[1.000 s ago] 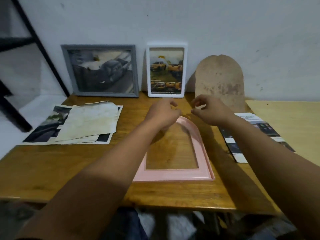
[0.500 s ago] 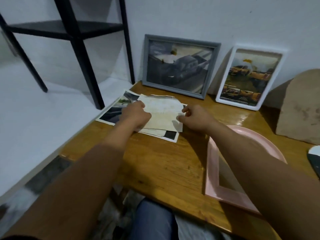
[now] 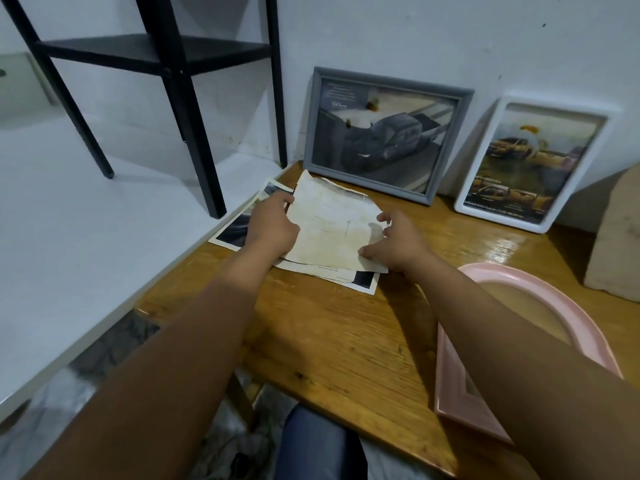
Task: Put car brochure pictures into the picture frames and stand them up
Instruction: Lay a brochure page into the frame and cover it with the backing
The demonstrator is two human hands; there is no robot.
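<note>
A stained cream sheet (image 3: 332, 226) with a rounded top lies tilted up on a stack of car brochure pages (image 3: 235, 230) at the table's far left. My left hand (image 3: 272, 225) grips the sheet's left edge. My right hand (image 3: 394, 242) pinches its right edge and lower corner. A pink arched frame (image 3: 575, 320) lies flat on the table at the right, partly under my right forearm. A grey frame (image 3: 384, 133) and a white frame (image 3: 530, 164), each with a car picture, lean against the wall.
A brown arched backing board (image 3: 616, 233) leans on the wall at far right. The wooden table (image 3: 329, 334) ends at the left beside a white surface (image 3: 69, 237) carrying a black metal shelf (image 3: 180, 98). My knee shows below the table edge.
My view and both hands swung left from the pink frame to the paper stack. Both hands took hold of the cream sheet, and its far edge has lifted off the pages.
</note>
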